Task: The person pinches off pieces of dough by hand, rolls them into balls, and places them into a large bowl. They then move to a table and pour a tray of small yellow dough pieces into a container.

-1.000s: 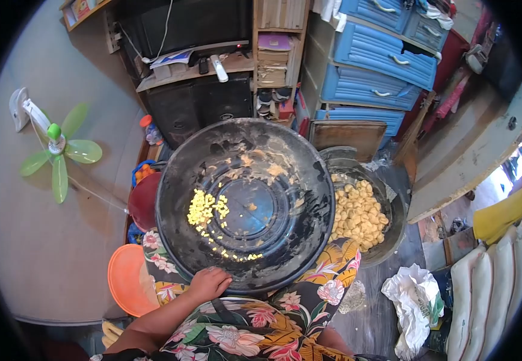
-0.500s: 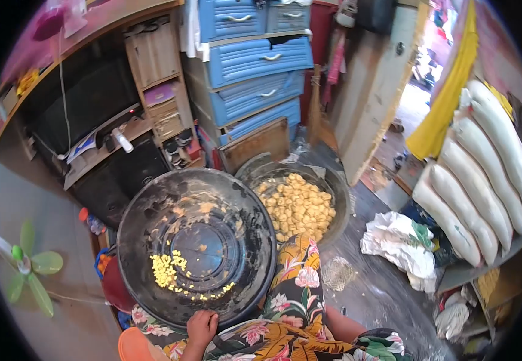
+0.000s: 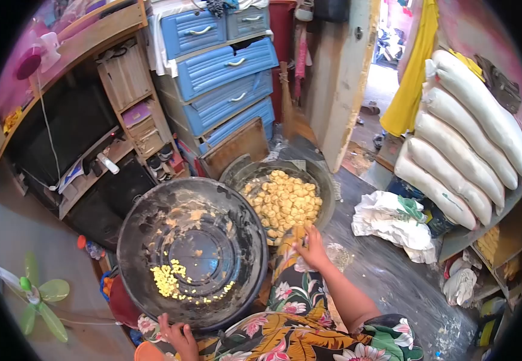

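Observation:
My left hand point(image 3: 178, 338) is open, its fingers apart, on the flowered cloth point(image 3: 255, 328) over my lap, just below the near rim of a large black basin point(image 3: 125, 240). Small yellow cubes point(image 3: 166, 280) lie in that basin's lower left, with more scattered along the near side. Light brown dough residue point(image 3: 183, 219) sticks to its far wall. My right hand point(image 3: 314, 249) is at my cloth-covered knee, thumb and fingers apart. Just beyond it, a second dark basin point(image 3: 327, 207) holds many tan dough balls point(image 3: 285, 201).
Blue drawers point(image 3: 225, 78) and a wooden board point(image 3: 235, 147) stand behind the basins. To the right are a crumpled white sack point(image 3: 387, 222) and several stacked full white sacks point(image 3: 453, 156). A green-bladed fan point(image 3: 32, 298) is at left, and a door point(image 3: 348, 90) stands ajar.
My right hand has come into view and reached forward to my knee. My left hand has moved left and down from the basin rim, its curled fingers now spread. The view has shifted slightly.

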A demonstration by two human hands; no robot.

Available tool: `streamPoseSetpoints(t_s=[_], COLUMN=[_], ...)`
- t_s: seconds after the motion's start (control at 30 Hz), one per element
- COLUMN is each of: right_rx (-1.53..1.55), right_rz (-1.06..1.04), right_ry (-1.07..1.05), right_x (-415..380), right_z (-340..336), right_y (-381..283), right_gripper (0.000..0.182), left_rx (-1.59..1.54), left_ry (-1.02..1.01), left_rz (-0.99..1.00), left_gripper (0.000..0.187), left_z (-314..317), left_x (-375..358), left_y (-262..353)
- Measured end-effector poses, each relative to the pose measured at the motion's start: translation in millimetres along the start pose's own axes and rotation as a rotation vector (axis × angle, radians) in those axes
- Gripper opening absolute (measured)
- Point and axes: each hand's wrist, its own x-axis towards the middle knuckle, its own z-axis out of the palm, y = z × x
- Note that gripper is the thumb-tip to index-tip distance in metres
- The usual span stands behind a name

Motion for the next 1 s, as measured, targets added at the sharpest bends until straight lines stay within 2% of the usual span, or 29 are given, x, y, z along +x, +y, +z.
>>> streamPoseSetpoints(t_s=[0.07,0.1,0.17,0.2,0.27,0.3,0.37,0.47,0.57,0.7,0.73,0.87,1.0], right_rx=[-0.356,-0.347,-0.678,-0.678,-0.621,-0.619,-0.653,-0.654,-0.635,-0.64,-0.654,-0.635,-0.507], right_rz=[0.122,0.105,0.077,0.069,0.147,0.159,0.174,0.142,0.15,0.214,0.208,0.326,0.494], right_ry=[-0.219,-0.245,-0.405,-0.439,-0.362,-0.396,-0.345,-0.325,-0.379,-0.416,-0.419,-0.442,-0.476], right_x=[-18.3,-24.3,-34.3,-31.4,-24.1,-21.6,-18.4,-5.2,1.1,10.2,9.5,9.7,0.5], right_z=[-1.7,3.7,10.4,11.2,13.7,16.1,19.4,19.3,12.8,4.4,-0.1,-27.6,-43.6], right_y=[-40.8,-47.0,-45.5,-43.5,-37.0,-34.9,-32.6,-26.7,-35.9,-54.5,-58.6,-87.8,-87.5], right_gripper=[0.074,0.074,0.079,0.079,0.079,0.079,0.075,0.07,0.067,0.063,0.061,0.061,0.051], left_rx=[0.145,0.164,0.187,0.22,0.192,0.15,0.19,0.134,0.102,0.109,0.166,0.198,0.182], left_ry=[0.019,0.027,-0.069,-0.166,-0.196,-0.214,-0.198,-0.16,-0.298,-0.308,-0.318,-0.377,-0.49], left_rz=[-0.254,-0.28,-0.332,-0.447,-0.537,-0.595,-0.609,-0.457,-0.54,-0.525,-0.47,-0.373,-0.3], left_gripper=[0.048,0.048,0.072,0.08,0.08,0.079,0.078,0.074,0.073,0.077,0.075,0.071,0.067], left_z=[-11.9,-11.1,0.8,7.5,3.1,2.3,5.5,7.0,-11.9,-14.0,-17.5,-37.5,-63.2], left_x=[-7.1,-12.3,-34.3,-45.8,-39.1,-31.1,-27.8,-23.9,-1.8,-6.4,0.1,29.9,64.0], left_y=[7.5,0.4,-22.2,-32.3,-19.0,-12.1,-17.5,-34.6,-18.5,-32.4,-30.0,-14.0,9.0])
